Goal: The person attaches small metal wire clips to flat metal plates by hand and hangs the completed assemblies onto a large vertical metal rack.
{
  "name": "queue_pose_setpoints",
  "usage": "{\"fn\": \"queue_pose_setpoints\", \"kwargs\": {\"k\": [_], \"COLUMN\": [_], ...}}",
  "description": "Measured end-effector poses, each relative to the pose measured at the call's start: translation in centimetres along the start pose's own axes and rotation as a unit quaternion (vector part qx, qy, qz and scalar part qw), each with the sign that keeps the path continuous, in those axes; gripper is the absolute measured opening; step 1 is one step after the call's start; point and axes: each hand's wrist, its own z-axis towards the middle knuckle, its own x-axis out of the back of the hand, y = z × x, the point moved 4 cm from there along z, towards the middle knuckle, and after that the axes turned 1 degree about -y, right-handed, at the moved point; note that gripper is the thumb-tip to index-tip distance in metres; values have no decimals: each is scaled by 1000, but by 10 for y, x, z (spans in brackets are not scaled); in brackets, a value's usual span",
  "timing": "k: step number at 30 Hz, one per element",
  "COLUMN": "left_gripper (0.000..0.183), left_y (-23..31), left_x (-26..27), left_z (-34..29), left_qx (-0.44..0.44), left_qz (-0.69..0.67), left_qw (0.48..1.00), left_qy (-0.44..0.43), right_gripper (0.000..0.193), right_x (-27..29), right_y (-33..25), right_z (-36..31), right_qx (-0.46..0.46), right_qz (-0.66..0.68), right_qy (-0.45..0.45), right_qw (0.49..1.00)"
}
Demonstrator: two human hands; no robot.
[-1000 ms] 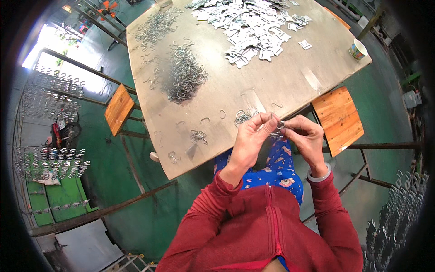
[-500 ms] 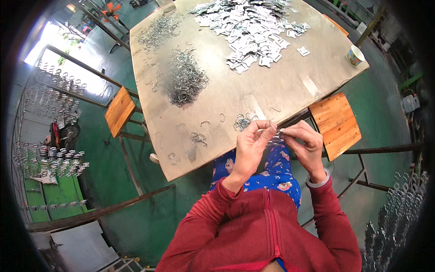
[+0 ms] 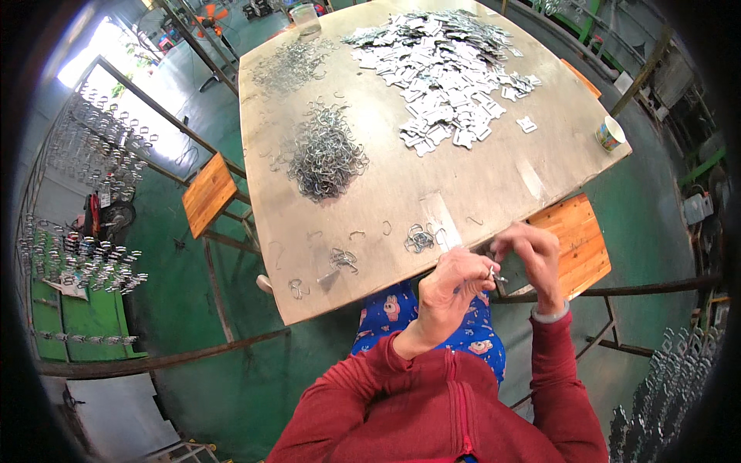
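A small metal piece [image 3: 494, 272] is held between the left hand [image 3: 457, 287] and the right hand [image 3: 529, 251], just off the near edge of the table [image 3: 494, 185]. Both hands are closed around it with pinched fingers. It looks like a wire hook is being fitted onto a flat plate. More parts may be needed soon: a little bunch of hooks [image 3: 419, 238] lies close, the big hook pile [image 3: 324, 158] and the flat plates [image 3: 448, 73] further off.

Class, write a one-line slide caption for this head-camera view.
Both hands, left hand and right hand, pinch a small metal part at the wooden table edge.
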Motion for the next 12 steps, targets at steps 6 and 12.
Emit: {"fn": "queue_pose_setpoints", "kwargs": {"k": [6,12], "left_gripper": [17,15], "left_y": [2,-4], "left_x": [3,1], "left_z": [-9,-25], "left_qx": [-16,13], "left_qz": [59,51], "left_qw": [997,995], "left_qy": [-54,-85], "right_gripper": [24,60], "right_x": [-32,-74], "right_y": [99,156], "right_z": [112,195], "right_qx": [-14,-110], "right_qz": [-161,-522], "right_qy": [20,1], "right_qw": [987,846]}}
